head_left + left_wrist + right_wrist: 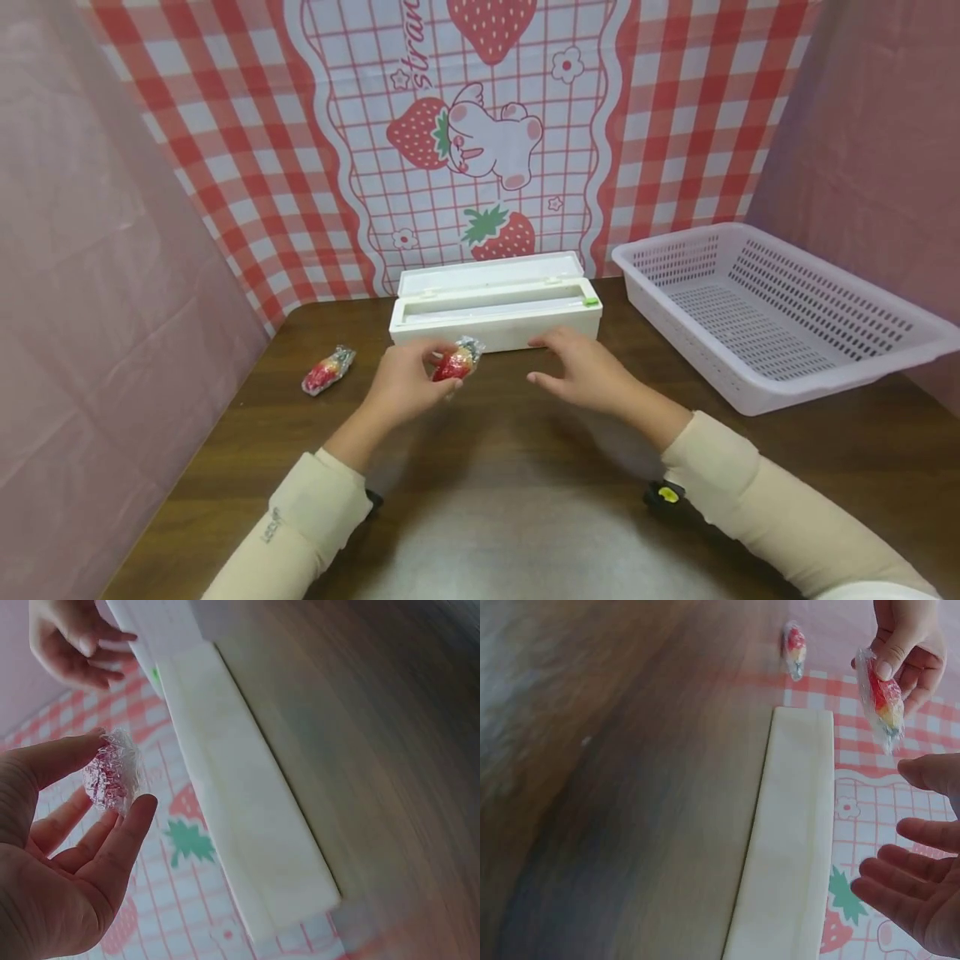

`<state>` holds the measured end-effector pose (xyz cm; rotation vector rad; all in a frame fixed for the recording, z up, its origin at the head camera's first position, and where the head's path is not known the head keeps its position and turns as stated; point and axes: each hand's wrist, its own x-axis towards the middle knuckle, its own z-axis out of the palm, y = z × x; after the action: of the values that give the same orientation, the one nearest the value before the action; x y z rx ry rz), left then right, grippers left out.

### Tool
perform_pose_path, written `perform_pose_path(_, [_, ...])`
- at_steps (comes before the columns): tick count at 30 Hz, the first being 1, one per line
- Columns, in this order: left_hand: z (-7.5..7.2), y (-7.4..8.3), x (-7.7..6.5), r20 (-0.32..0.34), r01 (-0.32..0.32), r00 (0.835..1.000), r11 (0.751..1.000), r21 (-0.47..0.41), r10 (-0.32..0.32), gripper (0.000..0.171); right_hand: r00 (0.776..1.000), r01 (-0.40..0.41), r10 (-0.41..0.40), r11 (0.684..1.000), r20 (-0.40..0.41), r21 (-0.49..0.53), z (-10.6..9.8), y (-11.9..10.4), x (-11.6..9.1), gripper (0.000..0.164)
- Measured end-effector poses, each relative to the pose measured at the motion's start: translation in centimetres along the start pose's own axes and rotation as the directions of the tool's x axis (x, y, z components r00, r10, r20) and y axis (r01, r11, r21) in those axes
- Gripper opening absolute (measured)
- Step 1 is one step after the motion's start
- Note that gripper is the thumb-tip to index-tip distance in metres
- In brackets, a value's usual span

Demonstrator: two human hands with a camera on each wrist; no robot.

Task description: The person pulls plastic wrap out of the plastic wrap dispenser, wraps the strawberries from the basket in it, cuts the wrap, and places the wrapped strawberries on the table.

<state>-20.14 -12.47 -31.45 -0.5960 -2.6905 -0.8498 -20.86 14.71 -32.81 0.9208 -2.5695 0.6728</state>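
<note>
My left hand [405,382] pinches a small red, yellow and dark-green item in clear plastic film [456,363] between thumb and fingers, above the table. Its exact kind is unclear under the crinkled film. My right hand [588,371] hovers to the right of it with fingers spread, touching nothing. Just behind both hands lies a long white cling film dispenser [517,327], its lid [491,273] raised and a green slider [591,302] at its right end. A second film-wrapped item in like colours [327,372] rests on the table, left of my left hand.
A white perforated plastic basket [780,390] stands at the right. The brown wooden table [495,517] ends at a strawberry-print checked cloth [337,167] hanging behind. Pink cloth hangs at both sides.
</note>
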Motion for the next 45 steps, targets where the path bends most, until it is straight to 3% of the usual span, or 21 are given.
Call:
perform_pose_path(4, [-1.2,-1.6,-0.5,-0.013,0.039,0.999,0.999,0.017,-0.039,0.040,1.000,0.004,-0.005,0.995,-0.013,-0.097,-0.2,-0.1,-0.4,0.049])
perform_pose_path(11, [-2.5,-3.9,-1.5,-0.013,0.078,0.997,0.996,0.039,-0.077,0.041,1.000,0.021,-0.021,0.988,0.000,-0.152,-0.4,0.0,-1.5,0.052])
perform_pose_path(21, [-2.8,-6.7,-2.3,-0.039,0.082,0.996,0.996,0.043,-0.080,0.039,0.997,0.080,-0.075,0.982,0.034,-0.174,0.0,0.5,-2.8,0.049])
perform_pose_path(28, [-3.0,-8.3,-2.4,-0.036,0.110,0.993,0.992,0.054,-0.108,0.037,0.996,0.076,-0.069,0.984,0.048,-0.163,0.0,0.6,-3.3,0.044])
perform_pose_path(37, [-4.2,-11.0,-2.3,0.062,0.226,0.968,0.955,0.192,-0.242,0.035,0.994,0.099,-0.090,0.982,0.058,-0.162,0.2,0.7,-3.7,0.043])
perform_pose_path(45, [-4.9,-12.3,-1.3,0.037,0.286,0.950,0.908,0.307,-0.311,0.039,0.993,0.103,-0.093,0.982,0.068,-0.161,-0.2,0.9,-3.4,0.042])
